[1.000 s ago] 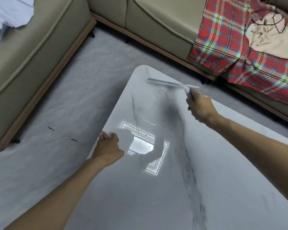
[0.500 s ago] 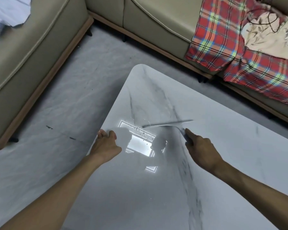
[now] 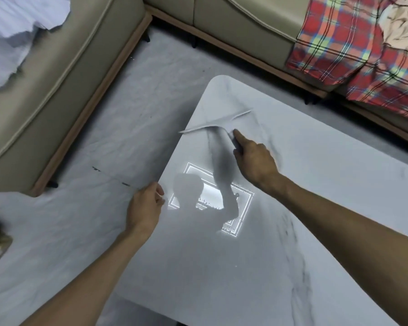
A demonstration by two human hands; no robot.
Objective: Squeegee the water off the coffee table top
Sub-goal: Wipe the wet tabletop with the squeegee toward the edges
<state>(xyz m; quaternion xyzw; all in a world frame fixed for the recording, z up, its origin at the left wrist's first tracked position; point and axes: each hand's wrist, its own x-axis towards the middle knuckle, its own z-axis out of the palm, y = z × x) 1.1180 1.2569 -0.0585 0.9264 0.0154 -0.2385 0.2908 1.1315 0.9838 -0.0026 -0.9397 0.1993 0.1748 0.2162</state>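
The white marble coffee table top [image 3: 304,208] fills the lower right of the view and reflects a ceiling light. My right hand [image 3: 254,161] is shut on the handle of a pale squeegee [image 3: 212,124], index finger stretched along it. The blade lies slanted on the table near its left edge, its left tip reaching just past the rim. My left hand [image 3: 145,208] grips the table's left edge, thumb on top. Small water beads glint around the light's reflection; elsewhere I cannot tell wet from dry.
A beige sofa [image 3: 57,78] stands at the left and runs along the back. A red plaid blanket [image 3: 339,43] hangs over its right part. Pale cloth [image 3: 14,27] lies on the left seat. Grey floor [image 3: 104,149] separates sofa and table.
My right hand pulled the squeegee from the table's far corner toward me, then swung it left to the table's left edge, blade now slanted. My left hand stayed on the edge.
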